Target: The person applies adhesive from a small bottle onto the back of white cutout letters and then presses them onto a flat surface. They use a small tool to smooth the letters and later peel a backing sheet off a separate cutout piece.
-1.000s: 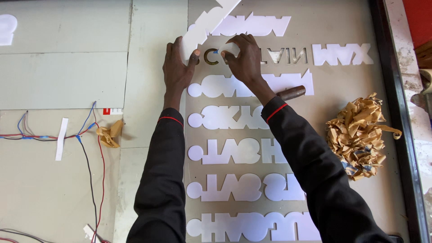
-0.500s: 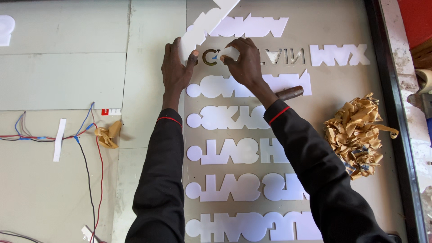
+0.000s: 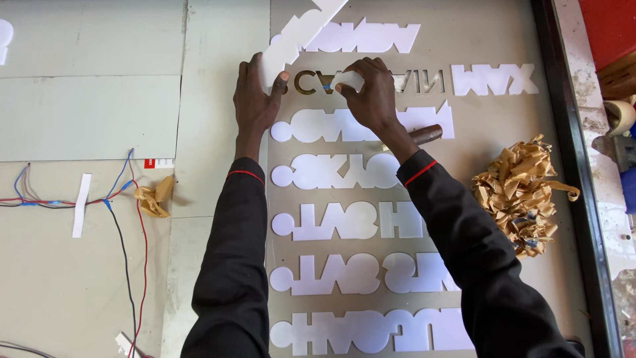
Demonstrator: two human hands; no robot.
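Under your arms lies the big pale grey sign panel [image 3: 497, 40], filling the table from the middle to its dark right edge, with rows of flat white plastic letter blocks [image 3: 344, 222] stacked from the near edge up to the far edge, each row running left to right. To the left of it sit the lighter grey sheets [image 3: 86, 113] with their seams, reaching the table's left edge. Near the right edge, well apart from your hands, rests the crumpled wad of brown backing paper [image 3: 520, 195]. The long white jagged-edged plastic strip [image 3: 291, 36] stands at the far edge, its long axis tilted, low end at your left hand and high end pointing up and to the right past the top of the view. Your left hand [image 3: 255, 99] pinches its lower end, thumb on top. Your right hand [image 3: 374, 96] is closed on a small white piece [image 3: 348, 81] with a blue bit at its tip, held just over the gold cut-out letters [image 3: 315, 83] in the far row. A brown cylindrical handle [image 3: 427, 134] peeks out behind your right wrist. Red, blue and black wires [image 3: 126, 199] trail across the left side, beside a small scrap of brown paper [image 3: 154, 197] and a white tape strip [image 3: 81, 205].
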